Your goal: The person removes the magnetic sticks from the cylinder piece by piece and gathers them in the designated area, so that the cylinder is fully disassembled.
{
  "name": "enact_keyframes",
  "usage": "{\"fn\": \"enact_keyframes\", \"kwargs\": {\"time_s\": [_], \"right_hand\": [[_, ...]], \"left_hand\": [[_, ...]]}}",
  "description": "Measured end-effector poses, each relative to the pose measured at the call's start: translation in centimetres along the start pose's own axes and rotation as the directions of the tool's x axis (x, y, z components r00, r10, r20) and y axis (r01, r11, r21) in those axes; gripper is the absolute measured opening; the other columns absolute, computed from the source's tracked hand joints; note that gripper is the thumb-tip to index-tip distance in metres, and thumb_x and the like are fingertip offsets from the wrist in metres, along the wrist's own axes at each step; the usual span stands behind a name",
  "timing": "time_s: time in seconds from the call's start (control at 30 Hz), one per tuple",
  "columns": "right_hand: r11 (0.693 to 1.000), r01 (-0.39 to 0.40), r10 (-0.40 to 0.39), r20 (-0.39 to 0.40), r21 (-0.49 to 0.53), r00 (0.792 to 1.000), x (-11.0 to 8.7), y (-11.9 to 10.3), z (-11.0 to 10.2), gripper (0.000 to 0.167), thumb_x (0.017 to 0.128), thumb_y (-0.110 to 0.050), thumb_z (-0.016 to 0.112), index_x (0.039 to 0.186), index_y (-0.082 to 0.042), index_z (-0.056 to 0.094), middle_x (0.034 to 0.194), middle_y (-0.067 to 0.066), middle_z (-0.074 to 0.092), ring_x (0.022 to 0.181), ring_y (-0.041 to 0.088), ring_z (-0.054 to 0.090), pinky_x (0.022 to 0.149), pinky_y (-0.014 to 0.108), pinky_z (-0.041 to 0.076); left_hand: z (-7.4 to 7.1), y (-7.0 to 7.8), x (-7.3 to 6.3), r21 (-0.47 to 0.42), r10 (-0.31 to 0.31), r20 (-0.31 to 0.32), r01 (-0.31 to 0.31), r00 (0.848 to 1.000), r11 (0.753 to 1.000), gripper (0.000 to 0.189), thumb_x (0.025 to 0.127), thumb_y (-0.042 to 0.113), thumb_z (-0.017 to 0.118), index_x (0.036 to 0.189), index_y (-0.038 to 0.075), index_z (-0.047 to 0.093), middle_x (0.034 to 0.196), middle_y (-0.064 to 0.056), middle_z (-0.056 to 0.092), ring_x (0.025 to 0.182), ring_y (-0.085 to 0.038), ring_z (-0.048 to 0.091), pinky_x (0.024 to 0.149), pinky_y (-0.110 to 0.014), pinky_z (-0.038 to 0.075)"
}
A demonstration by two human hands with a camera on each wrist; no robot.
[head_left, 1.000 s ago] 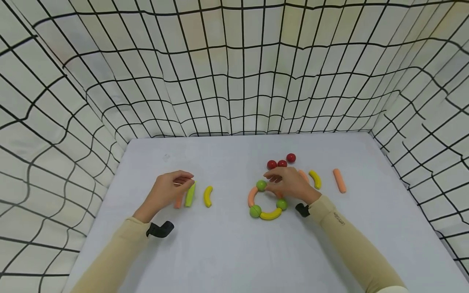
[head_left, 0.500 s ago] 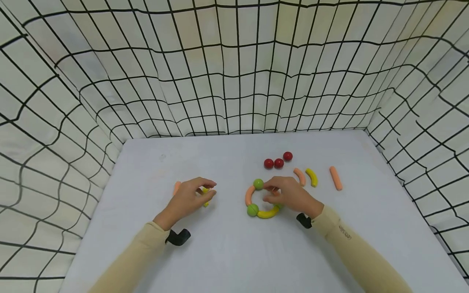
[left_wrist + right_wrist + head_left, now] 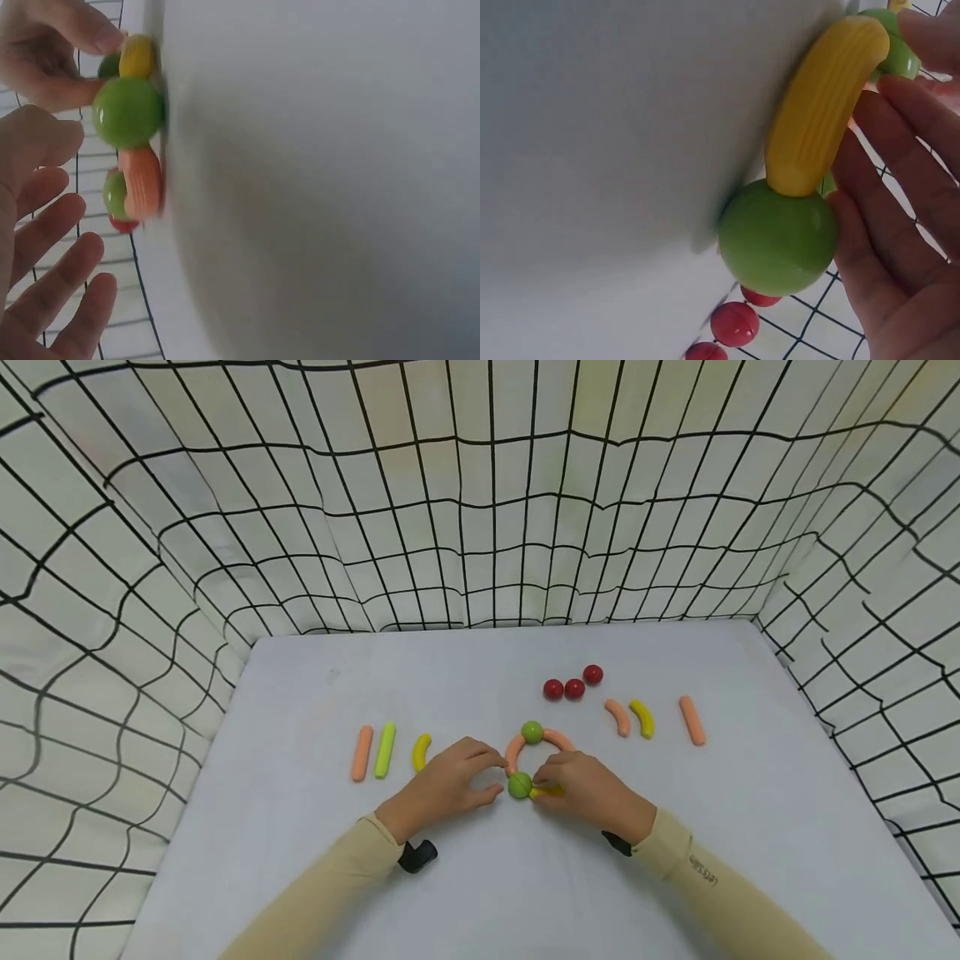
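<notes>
A ring of curved sticks and green balls lies on the white table. My left hand (image 3: 453,779) reaches to its left side, fingers spread, near a green ball (image 3: 128,112) and a curved orange stick (image 3: 144,180). Nothing is in that hand. On the ring's near right side is my right hand (image 3: 588,789), its fingers lying along a curved yellow stick (image 3: 821,112) and close to another green ball (image 3: 778,236). The thumb is near the yellow stick's far end; whether it presses there I cannot tell. That hand hides part of the ring in the head view.
Three red balls (image 3: 574,689) sit behind the ring. To the right lie a small orange curve (image 3: 618,717), a yellow curve (image 3: 642,718) and a straight orange stick (image 3: 692,721). Leftward are orange (image 3: 362,753), green (image 3: 385,751) and yellow (image 3: 422,752) sticks. Black netting (image 3: 495,510) surrounds the table (image 3: 465,893).
My left hand has moved right, from over the loose sticks to the ring's left side. My right hand has shifted slightly nearer to me, down to the yellow stick.
</notes>
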State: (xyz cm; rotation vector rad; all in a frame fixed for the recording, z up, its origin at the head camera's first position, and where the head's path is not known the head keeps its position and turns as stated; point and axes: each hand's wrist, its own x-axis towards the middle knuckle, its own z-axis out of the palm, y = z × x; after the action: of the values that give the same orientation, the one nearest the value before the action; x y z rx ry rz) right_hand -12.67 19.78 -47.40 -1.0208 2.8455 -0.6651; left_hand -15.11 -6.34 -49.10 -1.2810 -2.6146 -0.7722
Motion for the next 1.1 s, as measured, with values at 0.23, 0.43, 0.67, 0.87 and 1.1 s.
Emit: {"fn": "enact_keyframes", "kwargs": {"time_s": [0.23, 0.43, 0.67, 0.87, 1.1], "right_hand": [[0.992, 0.085, -0.091, -0.070, -0.090, 0.993, -0.1, 0.1, 0.9, 0.011, 0.082, -0.015, 0.086, 0.091, -0.011, 0.081, 0.081, -0.003, 0.076, 0.071, 0.005, 0.063, 0.080, 0.026, 0.057], [0.963, 0.156, -0.193, -0.159, -0.218, 0.968, 0.1, 0.3, 1.9, 0.014, 0.073, -0.011, 0.090, 0.074, -0.011, 0.077, 0.062, -0.004, 0.063, 0.056, 0.005, 0.050, 0.110, 0.044, 0.054], [0.958, 0.142, -0.184, -0.154, -0.249, 0.971, -0.3, 0.2, 1.7, 0.015, 0.072, -0.007, 0.088, 0.071, -0.013, 0.075, 0.061, -0.006, 0.061, 0.057, 0.004, 0.048, 0.077, 0.030, 0.056], [0.955, 0.143, -0.181, -0.129, -0.260, 0.975, -0.7, 0.2, 1.4, 0.017, 0.069, -0.002, 0.083, 0.068, -0.016, 0.074, 0.058, -0.008, 0.055, 0.057, 0.003, 0.043, 0.070, 0.025, 0.047], [0.958, 0.142, -0.176, -0.121, -0.247, 0.977, -1.3, 0.5, 1.2, 0.014, 0.069, -0.003, 0.084, 0.076, -0.014, 0.078, 0.065, -0.007, 0.064, 0.062, 0.003, 0.050, 0.071, 0.023, 0.047]], "left_hand": [[1.9, 1.1, 1.5, 0.027, 0.150, -0.015, -0.150, 0.989, 0.988, 0.025, 0.086, 0.016, 0.083, 0.110, 0.014, 0.074, 0.110, 0.003, 0.071, 0.105, -0.013, 0.064, 0.095, -0.025, 0.057], [2.5, 1.7, 2.0, 0.040, 0.174, -0.018, -0.174, 0.985, 0.984, 0.021, 0.085, 0.014, 0.083, 0.104, 0.012, 0.074, 0.104, 0.001, 0.069, 0.095, -0.011, 0.063, 0.086, -0.020, 0.056], [3.0, 2.1, 2.3, 0.001, 0.158, 0.013, -0.158, 0.987, 0.987, 0.025, 0.083, 0.014, 0.083, 0.105, 0.011, 0.072, 0.103, 0.001, 0.066, 0.091, -0.008, 0.060, 0.083, -0.016, 0.055], [3.3, 2.2, 2.3, -0.034, 0.129, 0.022, -0.128, 0.991, 0.991, 0.026, 0.083, 0.013, 0.084, 0.106, 0.011, 0.071, 0.104, 0.002, 0.067, 0.092, -0.008, 0.061, 0.083, -0.016, 0.056], [3.6, 2.2, 2.3, -0.059, 0.127, 0.004, -0.127, 0.992, 0.990, 0.026, 0.085, 0.016, 0.084, 0.106, 0.011, 0.071, 0.103, 0.002, 0.065, 0.090, -0.007, 0.061, 0.081, -0.016, 0.056]]}}
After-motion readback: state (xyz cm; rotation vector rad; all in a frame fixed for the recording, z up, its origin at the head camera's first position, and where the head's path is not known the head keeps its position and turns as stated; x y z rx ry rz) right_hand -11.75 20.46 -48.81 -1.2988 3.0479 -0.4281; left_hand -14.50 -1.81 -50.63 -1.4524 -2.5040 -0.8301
